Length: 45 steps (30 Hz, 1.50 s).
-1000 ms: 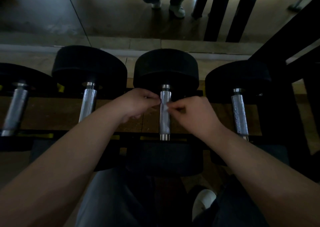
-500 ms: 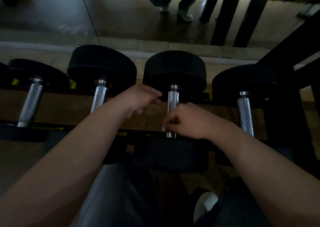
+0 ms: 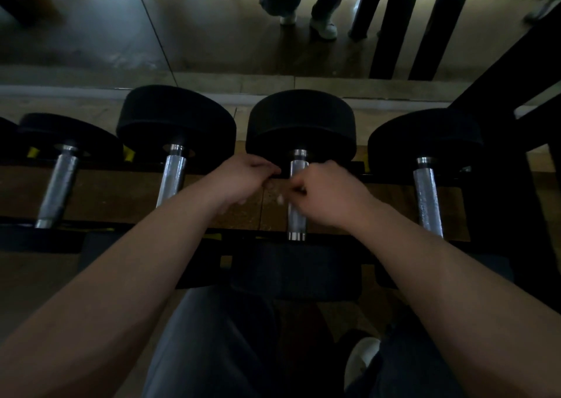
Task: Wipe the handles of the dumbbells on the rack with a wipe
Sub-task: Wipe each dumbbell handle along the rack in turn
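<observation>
The handle [image 3: 297, 220] we are working on belongs to the dumbbell third from the left on the rack [image 3: 127, 226]. It passes straight through our right hand [image 3: 331, 197]. That grip is closed round the handle's middle, fingers curled over it from the right, back of the hand up. A small pale scrap just left of those fingers may be a corner of the wipe [image 3: 280, 198]; the light is too dim to be sure.

Our left hand [image 3: 243, 179] sits just left of the handle near its far end, fingers curled towards it. We cannot tell whether that grip pinches anything. Both forearms reach in from below and converge.

Beyond the hands, the black weight head [image 3: 300, 121] closes off the far end. Towards us the handle lies bare down to its collar. The left neighbour handle [image 3: 173, 182] and the right neighbour handle [image 3: 426, 194] stand well apart on either side.
</observation>
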Tool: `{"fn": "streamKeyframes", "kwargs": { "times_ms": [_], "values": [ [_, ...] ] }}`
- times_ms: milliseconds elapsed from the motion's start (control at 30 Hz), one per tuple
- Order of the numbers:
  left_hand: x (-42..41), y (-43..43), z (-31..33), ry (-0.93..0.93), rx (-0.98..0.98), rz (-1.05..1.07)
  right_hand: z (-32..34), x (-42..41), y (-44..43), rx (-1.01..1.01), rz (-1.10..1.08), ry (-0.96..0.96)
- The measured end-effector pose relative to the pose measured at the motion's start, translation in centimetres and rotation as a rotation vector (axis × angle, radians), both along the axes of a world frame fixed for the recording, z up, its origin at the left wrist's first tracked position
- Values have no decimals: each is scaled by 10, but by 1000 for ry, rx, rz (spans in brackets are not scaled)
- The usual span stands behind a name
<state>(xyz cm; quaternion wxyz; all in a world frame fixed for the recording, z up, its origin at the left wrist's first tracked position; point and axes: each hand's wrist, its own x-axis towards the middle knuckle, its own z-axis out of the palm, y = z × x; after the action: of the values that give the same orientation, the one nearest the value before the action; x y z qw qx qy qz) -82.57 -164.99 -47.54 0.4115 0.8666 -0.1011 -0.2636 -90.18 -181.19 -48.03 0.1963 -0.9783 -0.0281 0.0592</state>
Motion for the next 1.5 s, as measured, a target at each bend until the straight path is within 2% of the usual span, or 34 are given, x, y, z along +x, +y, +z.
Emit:
{"fn": "streamKeyframes", "kwargs": {
  "times_ms": [67,100,133,233,300,367,433,500,667,767,900,967,1133,1267,1400,1433,1500],
  "values": [
    [-2,-3,-1,58,17,2,-3,4,-8,62,-114,-191],
    [-4,-5,-1,85,20,-1,-4,4,-13,117,-117,-226],
    [-6,-7,-1,100,16,-5,-4,1,-17,161,-75,-188],
    [-10,-11,-1,87,-2,-2,2,-10,-21,168,162,132],
    [-11,-12,-1,81,11,1,2,-12,-22,151,231,194],
    [-12,-13,1,107,28,3,-4,-6,-24,190,132,47],
    [-13,-14,1,133,55,-19,-10,0,-25,309,-87,-138],
    [-17,-16,-1,147,56,-24,-15,3,-23,414,-242,-213],
    [-20,-20,-12,163,-23,39,-15,-14,-19,353,-223,-144],
    [-20,-18,-14,145,-39,13,-19,-24,-19,475,-221,-79],
    [-15,-15,-12,120,18,-44,-24,-1,-14,594,-401,-215],
    [-15,-15,-12,125,19,-39,-25,8,-15,664,-469,-217],
    [-16,-14,-12,134,-4,-37,-32,-17,-7,700,-619,-86],
    [-16,-16,-11,120,3,-29,-18,-8,-10,842,-715,111],
    [-17,-16,-6,132,20,-37,-4,11,-18,1098,-710,274],
    [-17,-16,-6,135,22,-26,-5,9,-19,1079,-685,338],
    [-17,-17,-6,114,13,20,-6,-5,-15,859,-592,531]
  ]
}}
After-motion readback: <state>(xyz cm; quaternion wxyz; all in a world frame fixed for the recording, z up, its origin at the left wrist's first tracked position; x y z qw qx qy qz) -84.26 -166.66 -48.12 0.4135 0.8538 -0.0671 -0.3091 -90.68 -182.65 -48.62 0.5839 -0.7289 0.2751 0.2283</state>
